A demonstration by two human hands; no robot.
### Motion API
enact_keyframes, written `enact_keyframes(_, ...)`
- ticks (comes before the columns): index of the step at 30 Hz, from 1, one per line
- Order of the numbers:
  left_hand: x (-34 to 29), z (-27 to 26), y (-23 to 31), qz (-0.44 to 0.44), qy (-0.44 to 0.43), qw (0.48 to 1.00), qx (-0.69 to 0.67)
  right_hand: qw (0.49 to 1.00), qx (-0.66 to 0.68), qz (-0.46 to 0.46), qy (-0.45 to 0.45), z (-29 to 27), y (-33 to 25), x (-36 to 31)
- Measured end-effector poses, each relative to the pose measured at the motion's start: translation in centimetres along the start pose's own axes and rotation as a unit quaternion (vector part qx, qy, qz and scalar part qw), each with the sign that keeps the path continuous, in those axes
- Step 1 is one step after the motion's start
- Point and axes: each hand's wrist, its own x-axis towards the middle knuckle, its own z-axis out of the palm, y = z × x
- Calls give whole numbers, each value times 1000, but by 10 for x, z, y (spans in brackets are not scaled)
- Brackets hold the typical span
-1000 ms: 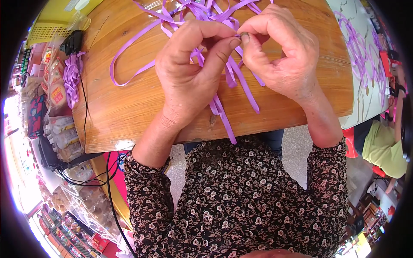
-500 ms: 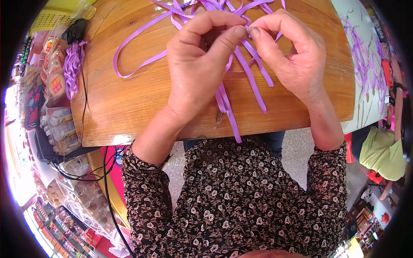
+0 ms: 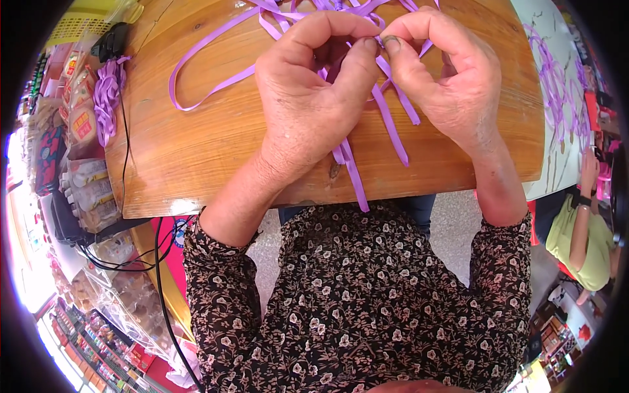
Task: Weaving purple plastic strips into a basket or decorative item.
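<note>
both hands have shifted up toward 12 o'clock since the earlier frames, and the ribbon tails now hang lower over the table's near edge. left hand (image 3: pixel 308 98) curls over the table, its thumb and forefinger closed together at 12 o'clock, pinching purple ribbon (image 3: pixel 386 121) at the tip. right hand (image 3: pixel 445 78) sits just beside it at 1 o'clock, its thumb and forefinger also pressed onto the same ribbon, so the two sets of fingertips meet almost touching. its other fingers are bent in, and what lies under the palm is hidden.

strands of the ribbon run out from the pinch: several fan up to 12 o'clock past the frame's rim, one long loop (image 3: pixel 203 78) sweeps out to 10 o'clock and lies flat on the wood, and a few tails drop toward 6 o'clock, one crossing the near edge of the table (image 3: pixel 196 164). the table is bare wood with rounded corners.

at 9 o'clock, off the table's left edge, a bunch of purple ribbon (image 3: pixel 108 92) lies among packets (image 3: pixel 85 190), and a black cable (image 3: pixel 124 131) runs down past them. at 2 o'clock a white cloth (image 3: pixel 557 98) bears more purple loops. at 3 o'clock another person in a green top (image 3: pixel 586 242) sits well apart. floral sleeves (image 3: pixel 367 308) fill the frame at 6 o'clock.
</note>
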Motion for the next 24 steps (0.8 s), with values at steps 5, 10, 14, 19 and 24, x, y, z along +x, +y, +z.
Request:
enact_keyframes(5,1,3,6,-51,29,998,15,1000,-17,20,-5,3,0,-3)
enact_keyframes(10,4,-4,6,-117,15,993,-14,984,58,168,-11,-2,3,-2)
enact_keyframes(14,5,-2,7,-132,-6,980,-150,997,-38,55,23,-3,1,1)
enact_keyframes(19,5,-2,10,-137,0,979,-152,992,-51,-117,18,-13,11,8)
enact_keyframes(24,6,-4,5,-142,-1,973,-183,979,-136,-150,-28,-12,-9,8)
